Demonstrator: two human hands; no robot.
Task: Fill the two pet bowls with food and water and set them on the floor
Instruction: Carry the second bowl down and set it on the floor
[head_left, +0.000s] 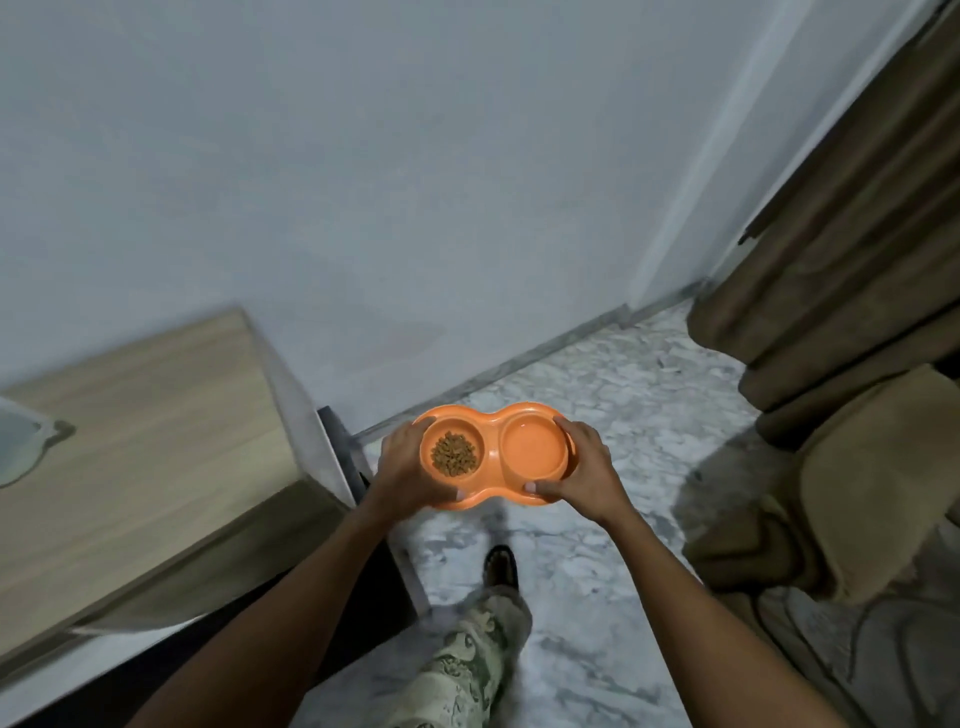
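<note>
While a leg in patterned trousers (467, 670) and a dark shoe (501, 567) show below the hands, both bare arms reach forward. The left hand (408, 470) grips the left end of an orange double pet bowl (491, 441), fingers curled round its rim. The right hand (589, 467) grips the right end likewise. Between them the bowl is held level above a marble floor (597, 384). Brown kibble (453, 453) sits in the well by the left hand. The well by the right hand seems to hold water (532, 448). Left of the hands stands a wooden table (135, 431), to the right hang brown curtains (857, 234), and beyond is a pale wall (363, 156).
</note>
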